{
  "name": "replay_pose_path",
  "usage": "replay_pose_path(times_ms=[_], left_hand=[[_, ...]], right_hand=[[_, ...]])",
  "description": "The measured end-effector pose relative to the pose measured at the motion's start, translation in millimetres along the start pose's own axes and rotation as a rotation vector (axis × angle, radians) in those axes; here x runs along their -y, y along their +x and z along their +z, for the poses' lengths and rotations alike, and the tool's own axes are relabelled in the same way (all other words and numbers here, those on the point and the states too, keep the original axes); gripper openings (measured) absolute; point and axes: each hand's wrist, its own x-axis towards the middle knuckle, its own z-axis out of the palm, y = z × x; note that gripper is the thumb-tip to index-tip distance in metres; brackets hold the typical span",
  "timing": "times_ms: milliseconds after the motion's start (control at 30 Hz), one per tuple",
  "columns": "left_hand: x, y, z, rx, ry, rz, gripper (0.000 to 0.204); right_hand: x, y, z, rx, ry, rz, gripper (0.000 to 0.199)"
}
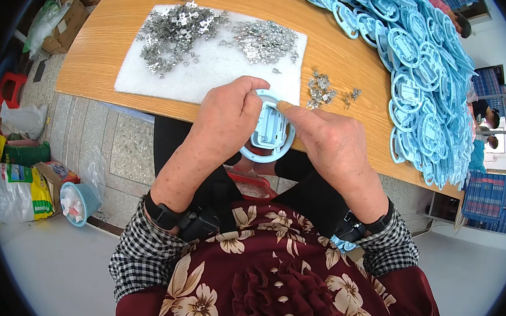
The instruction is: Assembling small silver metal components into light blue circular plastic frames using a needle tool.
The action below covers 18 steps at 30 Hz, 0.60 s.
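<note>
Between my hands, just off the table's near edge, is a light-blue oval plastic casing (270, 128) with a rectangular recess in its middle. My left hand (225, 119) grips the casing's upper left rim, thumb and fingers closed on it. From the other side my right hand (335, 142) presses its fingers against the upper right rim; whether a small metal piece is under those fingertips is hidden. Past my hands, a white foam sheet (130, 78) carries a pile of small metal clips (176, 31) and a flatter pile of small metal pieces (265, 41).
Loose metal pieces (321, 88) lie on the wooden table (95, 45), right of the sheet. A large heap of blue casings (420, 70) covers the table's right side. On the floor at left are a blue basket (89, 202), bags and a red stool (10, 88). Other people sit far right.
</note>
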Motion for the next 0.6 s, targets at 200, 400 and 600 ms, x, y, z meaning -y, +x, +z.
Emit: replay_pose_path(times_ms=[200,400,600], left_hand=[[1,0,0,-0.007,0.020,0.020,0.030],[-2,1,0,0.019,0.022,-0.014,0.030],[1,1,1,0.007,0.010,-0.012,0.029]], right_hand=[[1,4,-6,0.020,-0.009,-0.072,0.035],[0,16,-17,0.185,-0.027,0.001,0.016],[-5,41,-31,0.374,0.066,0.099,0.024]])
